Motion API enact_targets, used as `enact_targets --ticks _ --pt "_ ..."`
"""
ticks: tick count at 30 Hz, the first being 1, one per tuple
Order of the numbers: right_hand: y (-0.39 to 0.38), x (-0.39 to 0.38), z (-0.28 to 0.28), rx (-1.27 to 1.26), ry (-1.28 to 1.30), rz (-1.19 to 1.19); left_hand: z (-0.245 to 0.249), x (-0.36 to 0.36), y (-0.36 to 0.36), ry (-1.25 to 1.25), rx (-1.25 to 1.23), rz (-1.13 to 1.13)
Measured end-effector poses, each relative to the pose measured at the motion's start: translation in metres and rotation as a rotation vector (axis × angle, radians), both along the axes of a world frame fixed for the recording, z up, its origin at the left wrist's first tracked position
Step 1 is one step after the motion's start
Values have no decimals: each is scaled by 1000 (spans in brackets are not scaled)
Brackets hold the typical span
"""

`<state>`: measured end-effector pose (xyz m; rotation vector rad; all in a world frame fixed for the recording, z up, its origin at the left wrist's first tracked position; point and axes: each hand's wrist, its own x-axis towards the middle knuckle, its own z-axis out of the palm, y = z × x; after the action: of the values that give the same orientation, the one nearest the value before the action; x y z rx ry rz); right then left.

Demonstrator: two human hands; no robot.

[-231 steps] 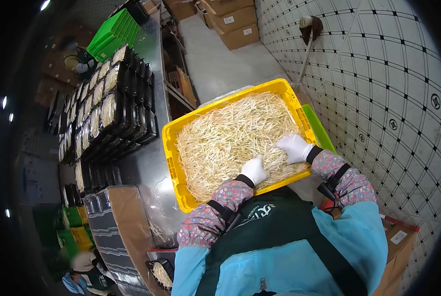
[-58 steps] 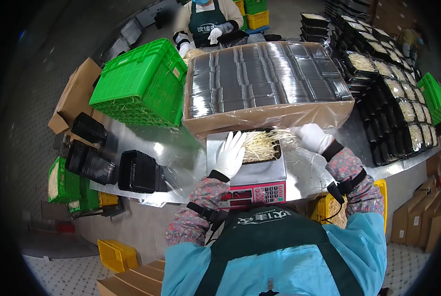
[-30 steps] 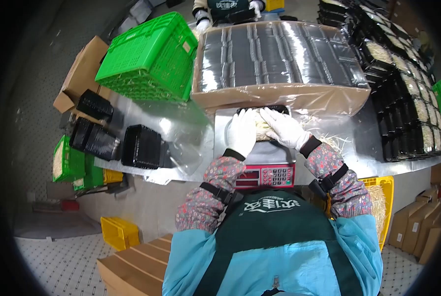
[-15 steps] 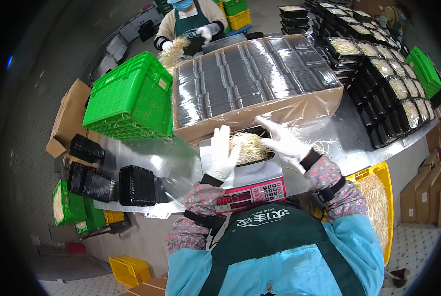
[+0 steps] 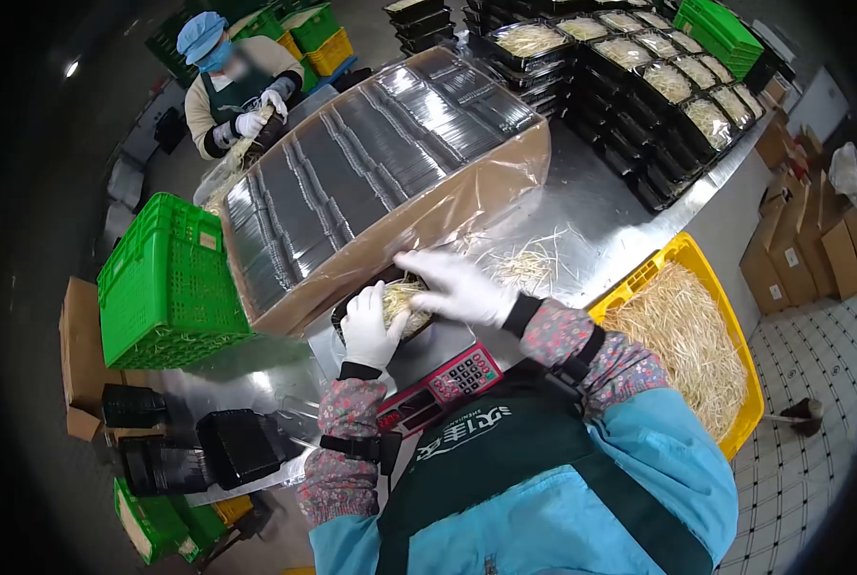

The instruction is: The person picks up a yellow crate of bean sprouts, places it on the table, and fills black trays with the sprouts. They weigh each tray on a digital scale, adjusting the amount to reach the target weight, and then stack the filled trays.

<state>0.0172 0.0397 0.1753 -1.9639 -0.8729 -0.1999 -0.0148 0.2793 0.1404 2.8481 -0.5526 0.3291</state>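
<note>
1. The black tray (image 5: 397, 305) of bean sprouts (image 5: 401, 293) sits on the scale (image 5: 445, 379) at the near edge of the counter (image 5: 601, 206), just in front of the cardboard box (image 5: 380, 172).
2. The left hand (image 5: 369, 328) cups the tray's left end with its fingers curled against it (whether they actually grip cannot be told). The right hand (image 5: 459, 286) lies over the sprouts with its fingers stretched and spread, closed on nothing.
3. The tray lies open side up, with its long axis along the box's near wall, roughly parallel to the counter's near edge.
4. Done well, this step likely means steadying the tray's end and tucking stray strands lengthwise inside the rim. A light press would keep hand weight off the scale.
5. Loose sprouts (image 5: 529, 261) lie on the counter to the right of the tray.
</note>
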Motion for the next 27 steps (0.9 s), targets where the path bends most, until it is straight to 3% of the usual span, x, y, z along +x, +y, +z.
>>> enact_targets --ticks 1,2,3,5,7,9,12,15,19,22,24,27 --pt "-32 7 4 -38 135 -133 1 -3 0 -3 0 13" --pt "-65 23 -28 -44 167 -272 3 -5 0 3 1 14" --pt "-101 39 -62 -240 196 -379 6 -6 -1 7 -1 17" --pt "-139 33 -76 -778 487 -467 7 -9 -3 23 -5 28" --pt "-146 27 -114 -1024 489 -372 9 -7 -6 34 -12 45" --pt "-153 23 -155 -861 369 -392 7 -6 -8 47 -6 56" --pt "-155 26 -160 -643 279 -443 13 -10 -9 60 -11 53" --pt "-155 38 -131 -471 516 -484 27 -14 -6 73 -134 42" --pt "-137 42 -79 -234 414 -404 26 -26 18 63 -429 109" --pt "-90 43 -15 -203 247 -222 12 -36 30 117 -563 151" --pt "-50 41 19 -148 190 -93 2 -39 35 99 -782 155" --pt "13 36 38 -186 -28 42 1 -41 25 16 -1051 148"
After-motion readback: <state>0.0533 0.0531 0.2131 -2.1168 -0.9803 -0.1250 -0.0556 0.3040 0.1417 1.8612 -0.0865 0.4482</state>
